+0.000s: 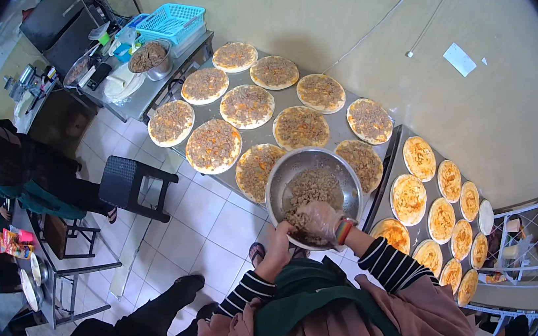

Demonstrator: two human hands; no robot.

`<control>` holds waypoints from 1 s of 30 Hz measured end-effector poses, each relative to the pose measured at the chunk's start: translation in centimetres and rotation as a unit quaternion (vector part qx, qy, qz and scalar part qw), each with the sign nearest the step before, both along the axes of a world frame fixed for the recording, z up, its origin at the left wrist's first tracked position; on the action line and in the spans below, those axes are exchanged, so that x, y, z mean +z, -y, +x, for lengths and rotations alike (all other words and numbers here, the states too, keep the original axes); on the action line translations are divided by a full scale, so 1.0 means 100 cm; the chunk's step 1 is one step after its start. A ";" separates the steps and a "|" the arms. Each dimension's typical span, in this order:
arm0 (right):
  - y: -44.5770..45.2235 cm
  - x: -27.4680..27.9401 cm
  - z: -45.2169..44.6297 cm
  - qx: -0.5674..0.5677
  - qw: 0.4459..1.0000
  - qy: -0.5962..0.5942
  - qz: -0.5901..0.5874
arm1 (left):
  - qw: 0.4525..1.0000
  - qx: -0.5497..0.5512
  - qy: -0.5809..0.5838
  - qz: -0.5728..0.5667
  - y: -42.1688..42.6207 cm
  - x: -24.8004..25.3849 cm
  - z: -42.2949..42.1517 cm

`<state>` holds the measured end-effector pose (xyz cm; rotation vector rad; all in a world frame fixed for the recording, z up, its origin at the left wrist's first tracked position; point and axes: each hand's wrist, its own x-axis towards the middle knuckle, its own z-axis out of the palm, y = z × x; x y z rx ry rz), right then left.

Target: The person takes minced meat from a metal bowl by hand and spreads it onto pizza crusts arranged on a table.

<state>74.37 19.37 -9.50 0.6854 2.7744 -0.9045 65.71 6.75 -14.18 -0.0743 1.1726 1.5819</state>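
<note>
A steel mixing bowl [348, 172] with crumbly cooked ground meat [314, 186] in it is held up in front of my body. My left hand [280, 246] grips the bowl's near left rim. My right hand [321, 220], in a clear plastic glove, is inside the bowl with its fingers curled into the meat; the fingertips are partly hidden. Just beyond the bowl, several round flatbreads [213, 146] topped with meat lie on a metal table [207, 112]. On the right, several flatbreads [409, 200] carry only an orange sauce.
A second bowl of meat [150, 57] and a blue basket [171, 21] stand on the back-left table. A black stool [131, 183] is on the tiled floor at left. Another person [36, 164] is at the far left; dark-clothed legs [122, 331] are close on my left. A white rack [523, 245] stands right.
</note>
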 end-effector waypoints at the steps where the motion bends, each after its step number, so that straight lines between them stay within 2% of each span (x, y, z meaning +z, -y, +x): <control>1: -0.005 0.010 -0.004 0.010 1.000 0.022 -0.009 | 1.000 -0.018 -0.001 0.002 0.003 0.002 -0.004; 3: -0.014 0.020 -0.003 0.019 1.000 -0.001 -0.004 | 1.000 -0.019 0.007 0.006 0.005 0.009 -0.009; 5: -0.020 0.046 -0.004 0.024 0.995 -0.095 0.016 | 1.000 -0.021 0.012 0.011 0.007 0.013 -0.014; 6: -0.024 0.051 -0.004 0.037 0.994 -0.082 0.059 | 1.000 -0.025 0.001 0.006 0.008 0.014 -0.017; 10: -0.033 0.076 -0.008 0.013 0.989 -0.114 0.094 | 0.999 -0.035 -0.009 0.025 0.012 0.008 -0.023; 12: -0.035 0.087 -0.010 -0.006 0.977 -0.179 0.115 | 0.998 -0.044 -0.015 0.030 0.014 0.005 -0.027; 17: -0.033 0.110 -0.019 -0.046 0.975 -0.190 0.103 | 0.999 -0.045 -0.015 0.020 0.018 0.015 -0.031; 24: -0.020 0.113 -0.027 -0.093 0.966 -0.220 0.099 | 0.998 -0.057 -0.006 0.007 0.022 0.016 -0.039; 28: -0.016 0.083 -0.025 -0.106 0.958 -0.246 0.102 | 0.999 -0.051 -0.009 0.000 0.028 -0.004 -0.043; 30: -0.010 0.070 -0.026 -0.185 0.962 -0.199 0.030 | 0.998 -0.053 -0.015 0.011 0.030 -0.013 -0.045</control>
